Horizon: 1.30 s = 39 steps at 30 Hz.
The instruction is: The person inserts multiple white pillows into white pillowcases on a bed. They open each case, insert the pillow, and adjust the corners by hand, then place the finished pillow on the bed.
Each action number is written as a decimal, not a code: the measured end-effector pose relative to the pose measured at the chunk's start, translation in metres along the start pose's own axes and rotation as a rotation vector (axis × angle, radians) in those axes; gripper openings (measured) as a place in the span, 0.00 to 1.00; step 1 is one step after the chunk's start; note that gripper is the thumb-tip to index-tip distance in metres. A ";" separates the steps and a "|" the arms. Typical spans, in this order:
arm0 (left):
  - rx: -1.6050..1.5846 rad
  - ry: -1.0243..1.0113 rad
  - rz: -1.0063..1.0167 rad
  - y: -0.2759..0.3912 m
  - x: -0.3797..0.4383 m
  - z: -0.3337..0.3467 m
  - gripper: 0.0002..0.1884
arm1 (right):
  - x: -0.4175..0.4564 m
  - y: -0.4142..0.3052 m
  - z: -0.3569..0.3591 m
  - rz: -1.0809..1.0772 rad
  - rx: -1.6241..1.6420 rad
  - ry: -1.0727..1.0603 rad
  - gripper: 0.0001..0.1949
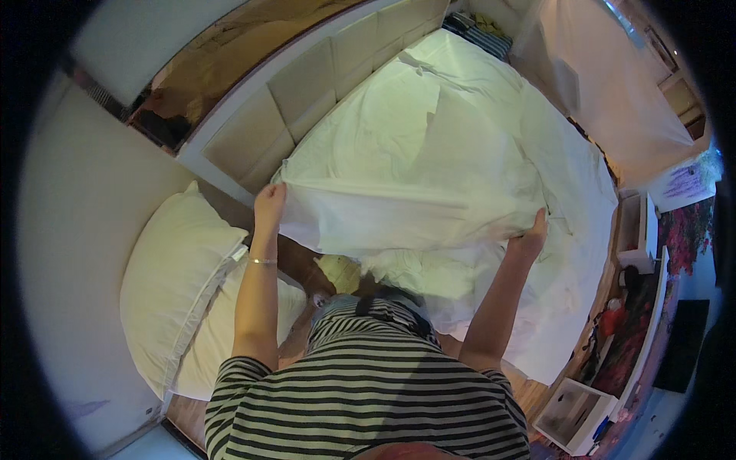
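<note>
A white sheet (397, 215) is stretched between my two hands over the near side of the bed. My left hand (270, 202) is closed on its edge close to the headboard (253, 141). On the other side, my right hand (530, 237) grips the same fabric, thumb on top, and its fingers are partly hidden by the cloth. Beyond the raised part, more wrinkled white bedding (391, 121) covers the mattress. Bunched white cloth hangs below the held edge, in front of my body.
White pillows (178, 276) lean against the wall at left. A padded beige headboard runs along the bed's upper left side. Folded striped fabric (480, 37) lies past the far corner. White shelf units (575, 411) stand at right, and a sheer curtain (609, 103) hangs at upper right.
</note>
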<state>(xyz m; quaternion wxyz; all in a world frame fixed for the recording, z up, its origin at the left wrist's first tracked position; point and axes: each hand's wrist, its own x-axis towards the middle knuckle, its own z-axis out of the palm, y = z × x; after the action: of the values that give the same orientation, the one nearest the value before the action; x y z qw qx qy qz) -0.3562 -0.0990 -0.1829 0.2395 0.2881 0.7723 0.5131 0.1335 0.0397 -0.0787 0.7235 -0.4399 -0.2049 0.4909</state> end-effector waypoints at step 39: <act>0.093 -0.981 -0.157 0.109 -0.075 0.365 0.19 | 0.029 -0.086 -0.110 -0.089 0.206 0.535 0.23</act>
<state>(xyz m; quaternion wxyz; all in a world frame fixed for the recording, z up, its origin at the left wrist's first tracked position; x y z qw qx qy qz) -0.0373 0.1213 -0.2072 0.5993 0.4467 0.6102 0.2626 0.2716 0.0066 -0.0686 0.8136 -0.4684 0.0251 0.3436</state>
